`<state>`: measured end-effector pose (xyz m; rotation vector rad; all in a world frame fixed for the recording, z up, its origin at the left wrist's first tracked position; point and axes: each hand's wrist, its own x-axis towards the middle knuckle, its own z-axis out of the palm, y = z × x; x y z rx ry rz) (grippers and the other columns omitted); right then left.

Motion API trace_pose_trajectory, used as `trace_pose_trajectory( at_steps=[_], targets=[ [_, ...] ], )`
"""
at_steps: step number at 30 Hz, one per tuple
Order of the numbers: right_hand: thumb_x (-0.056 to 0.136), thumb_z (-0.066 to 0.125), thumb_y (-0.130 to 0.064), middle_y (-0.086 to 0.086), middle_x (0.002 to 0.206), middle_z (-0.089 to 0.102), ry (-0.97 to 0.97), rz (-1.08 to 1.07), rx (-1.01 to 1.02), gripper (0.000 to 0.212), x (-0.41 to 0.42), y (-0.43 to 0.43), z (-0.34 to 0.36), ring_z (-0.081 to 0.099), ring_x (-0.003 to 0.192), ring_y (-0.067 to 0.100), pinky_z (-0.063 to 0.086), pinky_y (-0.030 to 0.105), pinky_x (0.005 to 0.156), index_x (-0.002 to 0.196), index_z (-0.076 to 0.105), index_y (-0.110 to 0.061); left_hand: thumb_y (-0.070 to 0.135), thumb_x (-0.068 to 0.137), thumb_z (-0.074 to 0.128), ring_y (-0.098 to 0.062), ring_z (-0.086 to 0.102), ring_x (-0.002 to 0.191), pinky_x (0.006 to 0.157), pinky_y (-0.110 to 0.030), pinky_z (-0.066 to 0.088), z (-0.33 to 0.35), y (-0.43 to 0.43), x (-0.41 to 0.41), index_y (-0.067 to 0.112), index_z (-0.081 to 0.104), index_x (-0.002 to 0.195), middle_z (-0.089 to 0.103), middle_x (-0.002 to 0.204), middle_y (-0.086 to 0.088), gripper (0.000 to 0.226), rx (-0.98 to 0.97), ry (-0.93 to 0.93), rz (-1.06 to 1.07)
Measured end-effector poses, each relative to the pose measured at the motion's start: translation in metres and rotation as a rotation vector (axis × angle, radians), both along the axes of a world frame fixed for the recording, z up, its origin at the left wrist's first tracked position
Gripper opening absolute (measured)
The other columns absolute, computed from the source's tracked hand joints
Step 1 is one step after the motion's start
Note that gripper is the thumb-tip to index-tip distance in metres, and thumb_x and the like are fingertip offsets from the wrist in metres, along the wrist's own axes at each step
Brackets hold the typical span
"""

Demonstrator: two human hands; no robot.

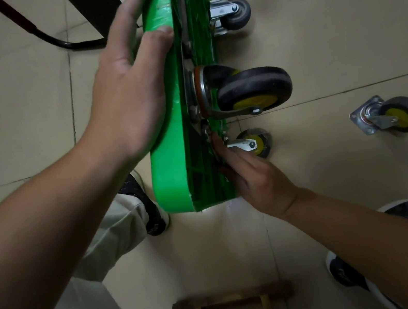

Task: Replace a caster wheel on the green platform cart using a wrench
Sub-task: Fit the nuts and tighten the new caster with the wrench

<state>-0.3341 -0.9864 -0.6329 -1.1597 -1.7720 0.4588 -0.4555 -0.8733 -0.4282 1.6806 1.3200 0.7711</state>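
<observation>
Beige tiled floor [313,39], green cart [171,176] on edge — left hand [130,99] spread, right hand [259,180] grip unclear

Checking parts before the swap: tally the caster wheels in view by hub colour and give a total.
Yellow hub: 3, the big caster on the cart, the small caster below it, the loose caster on the floor.
Grey hub: 1, the far caster on the cart.
Total: 4
</observation>
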Motion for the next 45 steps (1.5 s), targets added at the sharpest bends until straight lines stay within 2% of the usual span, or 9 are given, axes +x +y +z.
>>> trace_pose_trajectory(
  at_steps=[6,8,12,17,20,23,27,31,45],
  targets=[
    [0.101,0.055,0.001,0.023,0.105,0.067,-0.027,0.029,-0.042,0.06,0.014,-0.003,0.011,0.066,0.086,0.034,0.057,0.04,0.085,0.154,0.027,-0.002,0.024,0.11,0.045,-0.013,0.05,0.141,0.116,-0.039,0.044,-0.001,-0.001,-0.003,0.021,0.031,0.159,0.047,0.154,0.003,0.052,0.011,-0.008,-0.009],
    [0.101,0.056,-0.001,0.017,0.103,0.07,-0.02,0.048,-0.075,0.059,0.016,-0.007,0.019,0.066,0.083,0.022,0.058,0.033,0.085,0.153,0.029,-0.002,0.029,0.107,0.046,-0.004,0.059,0.127,0.106,-0.037,0.053,-0.003,0.0,-0.005,0.026,0.033,0.16,0.053,0.143,0.012,0.055,0.009,-0.004,-0.025],
    [0.1,0.057,-0.007,-0.024,0.092,0.051,0.117,0.057,-0.217,0.058,0.012,-0.018,0.036,0.051,0.077,-0.018,0.043,0.004,0.088,0.153,0.037,0.002,0.029,0.109,0.044,0.002,0.066,0.089,0.074,-0.025,0.057,-0.008,0.002,-0.01,0.037,0.035,0.159,0.06,0.117,0.021,0.052,0.013,-0.001,-0.043],
    [0.102,0.055,-0.021,-0.004,0.075,0.069,0.349,0.071,-0.563,0.066,-0.004,-0.037,0.074,0.07,0.069,0.015,0.06,0.038,0.069,0.161,0.026,-0.026,0.032,0.108,0.044,-0.001,0.066,0.09,0.074,-0.024,0.058,-0.011,0.004,-0.01,0.039,0.033,0.16,0.058,0.124,0.018,0.054,0.013,-0.002,-0.046],
    [0.103,0.055,-0.025,0.001,0.072,0.071,0.514,0.042,-0.739,0.063,-0.014,-0.039,0.103,0.063,0.055,0.007,0.052,0.024,0.055,0.159,0.028,-0.034,0.03,0.109,0.044,0.008,0.063,0.084,0.07,-0.016,0.054,-0.011,0.004,-0.01,0.037,0.034,0.16,0.055,0.124,0.019,0.052,0.018,-0.011,-0.039],
    [0.104,0.057,-0.023,0.008,0.062,0.069,0.631,-0.012,-0.883,0.051,-0.015,-0.033,0.135,0.056,0.045,0.006,0.047,0.025,0.049,0.153,0.044,-0.03,0.027,0.11,0.044,0.015,0.062,0.081,0.065,-0.01,0.05,-0.011,0.004,-0.008,0.037,0.035,0.159,0.053,0.118,0.024,0.051,0.017,-0.008,-0.034],
    [0.104,0.058,-0.018,0.015,0.06,0.062,0.824,-0.053,-1.104,0.012,-0.007,-0.009,0.18,0.047,0.037,0.013,0.038,0.02,0.037,0.103,0.069,-0.013,0.03,0.11,0.044,0.012,0.064,0.081,0.064,-0.011,0.05,-0.011,0.005,-0.009,0.04,0.036,0.158,0.058,0.122,0.021,0.05,0.012,0.002,-0.033],
    [0.106,0.05,-0.012,0.006,0.06,0.053,1.113,-0.001,-1.352,0.032,0.003,0.03,0.209,0.039,0.034,0.001,0.028,0.011,0.031,0.075,0.057,-0.007,0.035,0.109,0.045,0.008,0.065,0.08,0.068,-0.015,0.049,-0.012,0.006,-0.01,0.043,0.035,0.158,0.06,0.135,0.004,0.051,0.014,0.024,-0.037],
    [0.101,0.053,-0.009,0.002,0.053,0.054,1.06,-0.18,-1.277,0.019,0.0,0.016,0.213,0.029,0.033,0.005,0.018,0.016,0.031,0.084,0.046,-0.013,0.053,0.096,0.043,0.009,0.064,0.082,0.082,-0.033,0.053,-0.01,0.005,-0.011,0.057,0.032,0.154,0.056,0.144,0.004,0.058,-0.011,0.067,-0.027]
  ],
)
